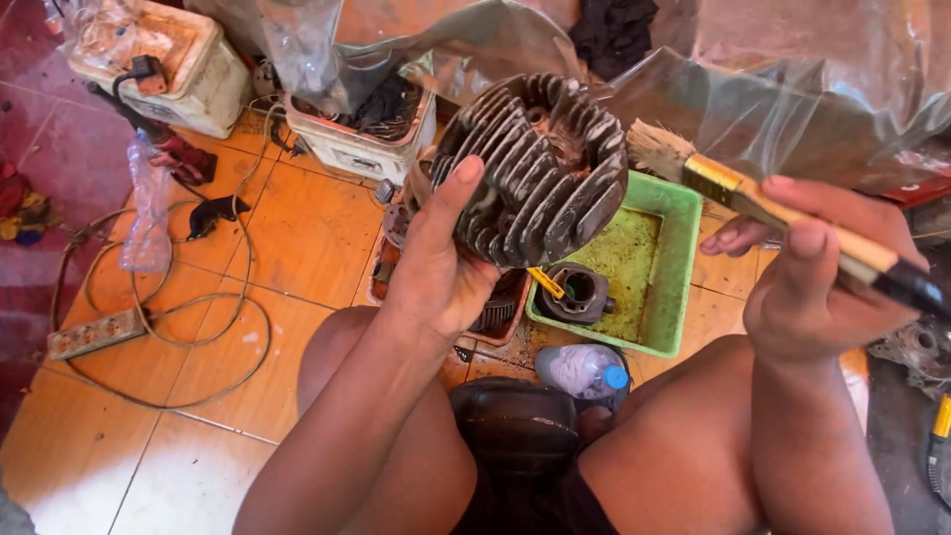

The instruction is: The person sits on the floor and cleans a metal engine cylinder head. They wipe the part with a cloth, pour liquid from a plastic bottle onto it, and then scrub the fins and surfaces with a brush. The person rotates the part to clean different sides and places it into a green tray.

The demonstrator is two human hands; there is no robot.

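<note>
My left hand (436,260) grips a dark, greasy finned engine cylinder (540,168) and holds it up in front of me, thumb along its side. My right hand (807,267) is closed on a paintbrush (783,213) with a brass ferrule and a dark handle. The bristles point left and sit close to the cylinder's right edge; contact cannot be told. Below, a green plastic tray (679,213) holds yellowish liquid and a small dark engine part (577,294).
A plastic bottle with a blue cap (584,369) lies between my knees. A power strip (97,332) and looping cable lie on the orange tiled floor at left. White dirty containers (163,64) stand at the back. Clear plastic sheeting hangs across the top right.
</note>
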